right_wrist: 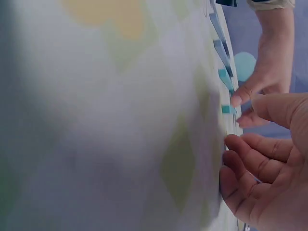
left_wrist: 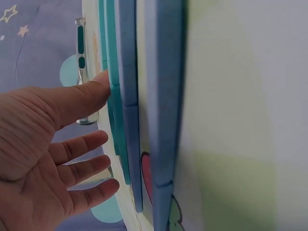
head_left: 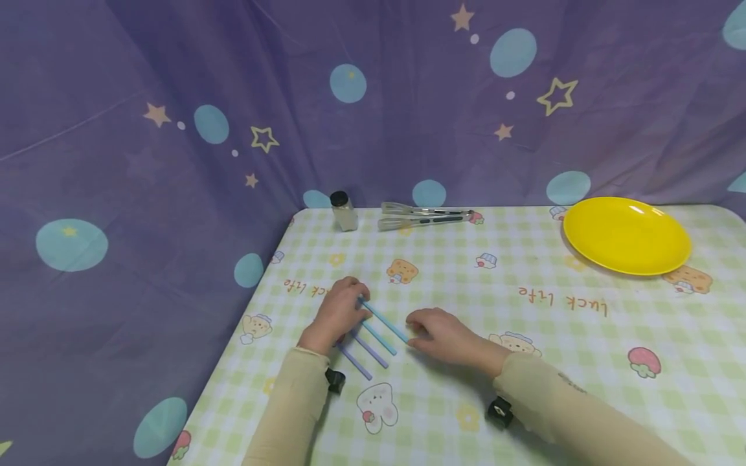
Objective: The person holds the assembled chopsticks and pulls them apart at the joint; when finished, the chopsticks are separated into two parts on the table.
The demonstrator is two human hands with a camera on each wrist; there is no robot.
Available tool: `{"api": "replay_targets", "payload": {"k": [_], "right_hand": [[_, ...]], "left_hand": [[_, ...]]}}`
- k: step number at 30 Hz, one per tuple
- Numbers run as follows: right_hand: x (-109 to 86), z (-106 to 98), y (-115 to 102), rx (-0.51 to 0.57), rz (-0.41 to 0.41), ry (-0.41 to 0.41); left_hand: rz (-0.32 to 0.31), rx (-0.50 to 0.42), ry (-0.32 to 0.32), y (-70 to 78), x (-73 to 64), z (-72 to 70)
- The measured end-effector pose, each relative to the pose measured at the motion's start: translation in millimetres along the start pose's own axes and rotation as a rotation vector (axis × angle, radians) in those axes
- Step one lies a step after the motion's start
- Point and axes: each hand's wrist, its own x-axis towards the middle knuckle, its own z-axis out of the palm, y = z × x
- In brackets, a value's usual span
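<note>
Two teal chopsticks (head_left: 380,338) and two purple chopsticks (head_left: 371,350) lie side by side on the checked tablecloth. My left hand (head_left: 339,312) is over their far ends and covers part of them. Its thumb and index finger pinch the outermost teal chopstick (head_left: 386,321); in the left wrist view the other fingers (left_wrist: 85,144) hang loose. At that chopstick's near end is my right hand (head_left: 445,336), fingers loosely bent and parted from the thumb, the thumb tip right by the stick's end. Nothing shows in its grasp in the right wrist view.
At the table's back left stands a small jar (head_left: 344,212) with a black lid. Metal tongs (head_left: 428,217) lie to its right. A yellow plate (head_left: 626,236) is at the back right. A purple patterned curtain (head_left: 402,129) hangs along the back and left sides.
</note>
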Motion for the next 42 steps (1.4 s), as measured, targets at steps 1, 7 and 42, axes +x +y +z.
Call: {"api": "replay_targets", "payload": {"k": [1, 7, 42], "right_hand": [[1.7, 1.9, -1.6, 0.001, 0.015, 0.001], [11.9, 11.0, -10.4, -0.055, 0.073, -0.005], [-5.6, -18.1, 5.9, 0.018, 0.164, 0.222]], "left_hand": [[0.011, 0.008, -0.001, 0.9, 0.4, 0.2], [0.072, 0.042, -0.006, 6.0, 2.4, 2.3], [0.136, 0.105, 0.100, 27.6, -2.4, -1.4]]}}
